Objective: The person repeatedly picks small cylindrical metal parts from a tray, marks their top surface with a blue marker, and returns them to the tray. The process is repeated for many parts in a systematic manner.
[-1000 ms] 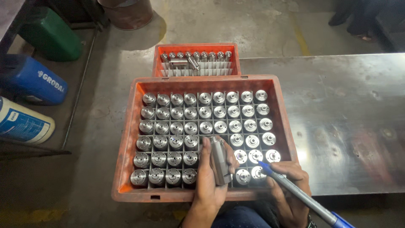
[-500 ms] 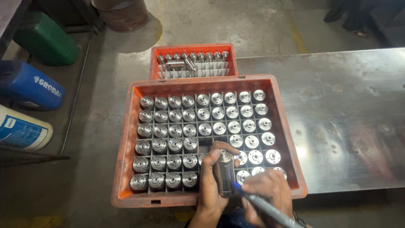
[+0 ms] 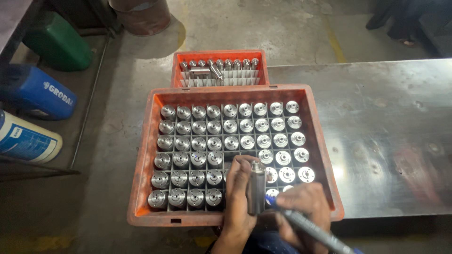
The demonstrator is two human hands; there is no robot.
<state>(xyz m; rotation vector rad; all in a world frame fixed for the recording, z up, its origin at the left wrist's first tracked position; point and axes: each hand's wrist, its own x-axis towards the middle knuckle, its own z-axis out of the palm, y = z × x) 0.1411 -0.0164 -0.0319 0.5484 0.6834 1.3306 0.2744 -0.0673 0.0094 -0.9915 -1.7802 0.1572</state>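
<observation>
Lifted higher now, the grey steel cylinder (image 3: 256,194) stands upright in the left hand (image 3: 238,197); the right hand (image 3: 301,207) grips a blue-tipped marker (image 3: 310,228) against it, above the orange plastic crate (image 3: 141,155)

Upper left of the frame: green canister (image 3: 59,44) lying on the concrete floor (image 3: 282,23). Below it, at the left edge, blue canister (image 3: 35,94) on its side, then a white and blue canister (image 3: 26,138) lower still, also lying down. Top centre: rusty brown drum (image 3: 141,14), cut off by the frame edge. Just behind the big crate, smaller orange crate (image 3: 219,68) with one row of steel cylinders (image 3: 221,66), two lying tilted across the dividers. Right half: scuffed grey metal tabletop (image 3: 386,131), shiny in patches.
</observation>
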